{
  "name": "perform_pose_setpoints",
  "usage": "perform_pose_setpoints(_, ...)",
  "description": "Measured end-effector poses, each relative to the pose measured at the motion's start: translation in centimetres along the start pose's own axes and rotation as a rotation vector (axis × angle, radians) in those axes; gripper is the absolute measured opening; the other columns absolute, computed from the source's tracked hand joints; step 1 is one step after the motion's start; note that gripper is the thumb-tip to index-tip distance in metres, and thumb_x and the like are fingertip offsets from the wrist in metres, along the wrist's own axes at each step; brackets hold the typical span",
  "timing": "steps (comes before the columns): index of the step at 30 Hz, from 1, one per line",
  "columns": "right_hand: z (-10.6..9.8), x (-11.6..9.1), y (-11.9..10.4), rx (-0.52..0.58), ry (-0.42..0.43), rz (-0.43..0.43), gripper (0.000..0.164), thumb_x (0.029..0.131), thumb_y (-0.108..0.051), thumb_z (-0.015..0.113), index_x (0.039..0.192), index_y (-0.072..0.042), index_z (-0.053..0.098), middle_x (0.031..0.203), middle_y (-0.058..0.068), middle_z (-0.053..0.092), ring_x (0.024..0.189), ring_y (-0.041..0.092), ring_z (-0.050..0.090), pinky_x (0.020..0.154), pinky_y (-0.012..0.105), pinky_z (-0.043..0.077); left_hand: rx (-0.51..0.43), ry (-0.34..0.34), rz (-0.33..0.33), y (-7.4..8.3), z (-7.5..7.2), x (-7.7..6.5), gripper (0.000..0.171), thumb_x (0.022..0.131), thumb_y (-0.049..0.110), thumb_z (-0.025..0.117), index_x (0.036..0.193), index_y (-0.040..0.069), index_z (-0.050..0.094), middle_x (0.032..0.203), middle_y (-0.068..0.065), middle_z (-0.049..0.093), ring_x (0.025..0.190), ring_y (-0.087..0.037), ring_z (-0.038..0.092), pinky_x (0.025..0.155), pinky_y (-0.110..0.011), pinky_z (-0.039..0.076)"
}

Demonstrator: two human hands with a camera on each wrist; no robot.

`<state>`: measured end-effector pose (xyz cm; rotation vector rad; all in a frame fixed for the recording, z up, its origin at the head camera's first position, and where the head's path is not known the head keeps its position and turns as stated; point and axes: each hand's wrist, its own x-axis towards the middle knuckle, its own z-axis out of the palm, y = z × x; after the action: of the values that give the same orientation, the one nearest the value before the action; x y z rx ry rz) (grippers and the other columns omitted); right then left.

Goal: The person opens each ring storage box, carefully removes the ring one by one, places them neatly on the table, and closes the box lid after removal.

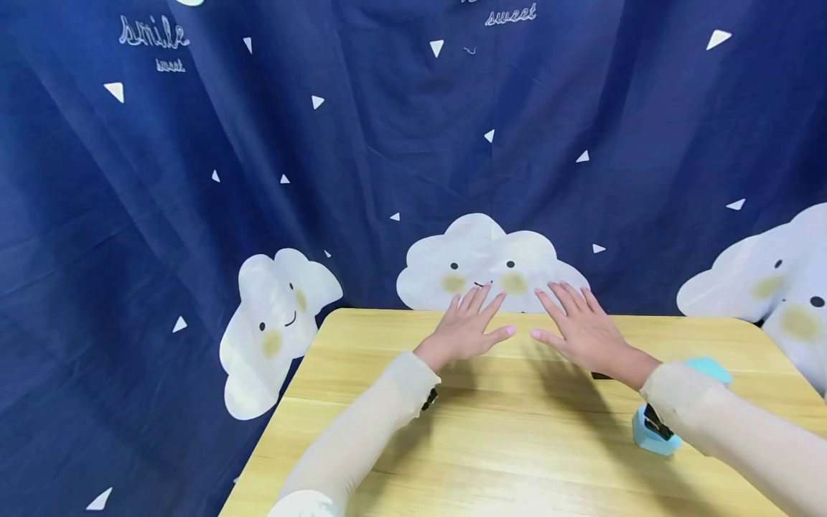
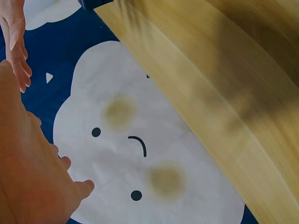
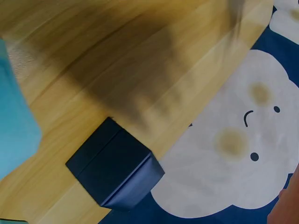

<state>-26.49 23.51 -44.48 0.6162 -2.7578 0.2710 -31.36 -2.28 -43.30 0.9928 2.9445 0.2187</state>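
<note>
Nearest the wearer, two pale sleeves enter over the desk (image 1: pixel 517 445), the left sleeve (image 1: pixel 362 431) and the right sleeve (image 1: pixel 743 424), each with a black band at its wrist end. A light-blue object (image 1: pixel 654 439) stands on the desk, partly covered by the right sleeve. Another light-blue surface (image 1: pixel 711 368) shows on the sleeve's far side; whether the two belong to one object cannot be determined.

Farther on, a black box (image 3: pixel 110 161) sits on the right part of the desk, close to the far edge. The head view shows only a sliver of it, below the right hand (image 1: pixel 581 330). The right hand is raised above the desk, back upward, fingers straight and spread wide. The left hand (image 1: pixel 466 332) is level with it, likewise raised, fingers straight and wide. The thumbs point toward each other, near but apart. Hand shadows fall on the wood.

Beyond the far edge hangs a navy curtain (image 1: pixel 388 143) printed with white triangles, lettering and smiling clouds; one cloud (image 1: pixel 478 244) lies directly behind the fingertips.
</note>
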Motion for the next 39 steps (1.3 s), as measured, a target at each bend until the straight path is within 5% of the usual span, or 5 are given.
perform_pose_setpoints(13,-0.2,-1.5,1.0,-0.032,-0.030,0.047,0.084,0.099,-0.063,0.047,0.162,-0.014,0.021,0.163,0.021,0.024,0.150,0.042,0.019,0.123,0.059,0.002,-0.021,-0.005,0.034,1.4,1.5,0.6,0.084,0.093,0.081,0.018,0.162,0.035,0.002,0.171,-0.004,-0.003,0.158,-0.024,-0.002,0.126,-0.054,0.007)
perform_pose_setpoints(28,0.2,-3.7,2.8,-0.009,-0.040,0.092,0.084,0.099,-0.060,0.049,0.160,-0.010,0.024,0.161,0.025,0.025,0.149,0.045,0.020,0.118,0.065,0.011,-0.035,-0.013,0.053,3.2,3.3,2.2,0.086,0.093,0.081,0.019,0.162,0.035,-0.004,0.171,0.000,-0.007,0.157,-0.024,0.005,0.126,-0.050,0.006)
perform_pose_setpoints(39,0.6,-5.7,4.3,0.020,-0.064,0.149,0.086,0.100,-0.058,0.050,0.163,-0.013,0.014,0.162,0.026,0.022,0.149,0.048,0.018,0.121,0.064,0.001,-0.029,-0.024,0.099,4.7,4.6,2.9,0.090,0.092,0.082,0.019,0.163,0.030,0.001,0.171,-0.002,0.001,0.157,-0.024,0.009,0.125,-0.052,0.016)
